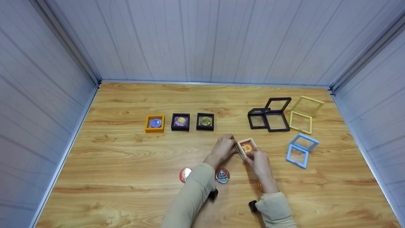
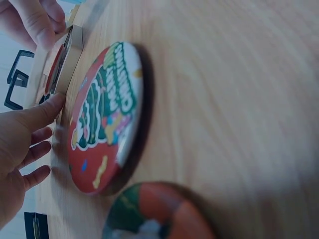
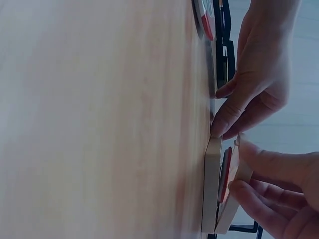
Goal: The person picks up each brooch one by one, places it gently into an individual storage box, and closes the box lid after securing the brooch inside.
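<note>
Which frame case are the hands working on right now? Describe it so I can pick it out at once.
Start from the row of three closed cases across the middle of the wooden table, then move right and nearer. The beige frame case sits between the left hand and right hand, the only beige one, partly open over a red badge.

Christmas-tree badge (image 2: 105, 117) flat on wooden table (image 2: 224, 99), left hand (image 2: 20, 149) fingertips against beige frame (image 2: 67, 59) beside it.
</note>
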A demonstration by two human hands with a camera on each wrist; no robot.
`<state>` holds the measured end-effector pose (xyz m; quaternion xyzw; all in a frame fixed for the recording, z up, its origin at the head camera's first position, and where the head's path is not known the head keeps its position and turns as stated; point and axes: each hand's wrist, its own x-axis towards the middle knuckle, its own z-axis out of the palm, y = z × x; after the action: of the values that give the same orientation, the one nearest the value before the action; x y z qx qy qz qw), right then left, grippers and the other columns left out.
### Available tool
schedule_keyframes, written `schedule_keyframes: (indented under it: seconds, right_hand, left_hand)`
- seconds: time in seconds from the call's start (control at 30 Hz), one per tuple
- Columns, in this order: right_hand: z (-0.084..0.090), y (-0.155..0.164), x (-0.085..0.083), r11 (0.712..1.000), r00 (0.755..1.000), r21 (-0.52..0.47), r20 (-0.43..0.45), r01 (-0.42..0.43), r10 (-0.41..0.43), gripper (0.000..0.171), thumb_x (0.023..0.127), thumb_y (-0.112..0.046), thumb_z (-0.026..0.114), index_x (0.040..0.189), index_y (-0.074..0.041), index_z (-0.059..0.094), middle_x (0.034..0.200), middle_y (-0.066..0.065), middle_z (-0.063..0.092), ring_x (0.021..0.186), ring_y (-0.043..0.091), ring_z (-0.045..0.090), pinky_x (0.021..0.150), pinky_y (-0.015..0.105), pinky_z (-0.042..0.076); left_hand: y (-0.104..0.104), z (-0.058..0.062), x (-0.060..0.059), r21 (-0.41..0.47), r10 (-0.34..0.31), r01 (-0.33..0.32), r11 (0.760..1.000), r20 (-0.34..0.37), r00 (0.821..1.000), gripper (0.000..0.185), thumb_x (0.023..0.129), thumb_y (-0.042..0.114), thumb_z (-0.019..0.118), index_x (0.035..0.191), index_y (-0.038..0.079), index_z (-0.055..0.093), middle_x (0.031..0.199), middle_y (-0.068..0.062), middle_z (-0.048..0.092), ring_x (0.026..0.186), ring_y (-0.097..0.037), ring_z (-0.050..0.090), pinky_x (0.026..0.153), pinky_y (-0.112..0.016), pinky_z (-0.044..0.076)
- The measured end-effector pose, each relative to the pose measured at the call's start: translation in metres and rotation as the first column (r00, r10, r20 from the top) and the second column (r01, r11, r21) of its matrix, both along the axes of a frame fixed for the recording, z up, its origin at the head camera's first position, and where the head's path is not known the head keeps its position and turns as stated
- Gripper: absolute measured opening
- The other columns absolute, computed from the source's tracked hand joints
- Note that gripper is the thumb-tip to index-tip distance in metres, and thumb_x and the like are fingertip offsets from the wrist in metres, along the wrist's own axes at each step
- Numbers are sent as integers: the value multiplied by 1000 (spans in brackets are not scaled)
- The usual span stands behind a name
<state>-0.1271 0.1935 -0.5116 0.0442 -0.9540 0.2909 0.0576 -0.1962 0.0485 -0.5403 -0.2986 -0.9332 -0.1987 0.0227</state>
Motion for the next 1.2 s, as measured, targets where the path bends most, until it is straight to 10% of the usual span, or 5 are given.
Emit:
schedule_keyframes:
  seconds: [0.77, 1.2]
  right_hand:
    - [6, 6, -6, 996, 987, 12, 136, -88, 86, 15, 73, -2, 69, 86, 5, 66, 95, 20, 60, 78, 25, 60, 67, 36, 48]
    - [37, 35, -23, 979, 984, 135, 117, -152, 137, 28, 78, -10, 66, 101, 5, 62, 95, 20, 61, 80, 30, 59, 67, 41, 48]
  left_hand:
    - [0, 6, 3, -35, -10, 9, 999, -5, 1000, 32, 79, 28, 64, 105, 8, 60, 103, -5, 54, 96, -19, 50, 79, -33, 41]
    - [2, 24, 6, -136, -202, 183, 974, -142, 969, 17, 87, 14, 54, 100, 9, 65, 107, -2, 56, 99, -16, 51, 81, -29, 42]
